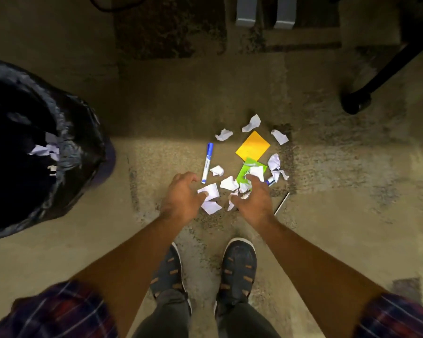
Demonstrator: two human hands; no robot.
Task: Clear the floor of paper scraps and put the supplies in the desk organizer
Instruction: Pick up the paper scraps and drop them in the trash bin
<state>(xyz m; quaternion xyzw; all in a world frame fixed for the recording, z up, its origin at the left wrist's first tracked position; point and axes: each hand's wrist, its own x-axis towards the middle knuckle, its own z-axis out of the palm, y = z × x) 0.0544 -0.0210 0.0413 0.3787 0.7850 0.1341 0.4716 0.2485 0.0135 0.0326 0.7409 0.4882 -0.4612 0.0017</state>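
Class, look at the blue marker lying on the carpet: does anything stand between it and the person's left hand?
Nothing visible does. The blue marker lies on bare carpet just right of the left hand, with paper scraps beside its lower end, not across the path.

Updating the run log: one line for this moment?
left hand: open over paper scraps | right hand: gathering scraps | marker, sticky notes: on floor | bin bag: left

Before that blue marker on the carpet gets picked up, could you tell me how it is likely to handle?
The blue marker looks rigid, so it should lift without bending. Its round barrel may roll if nudged, though the carpet probably damps that. It seems light.
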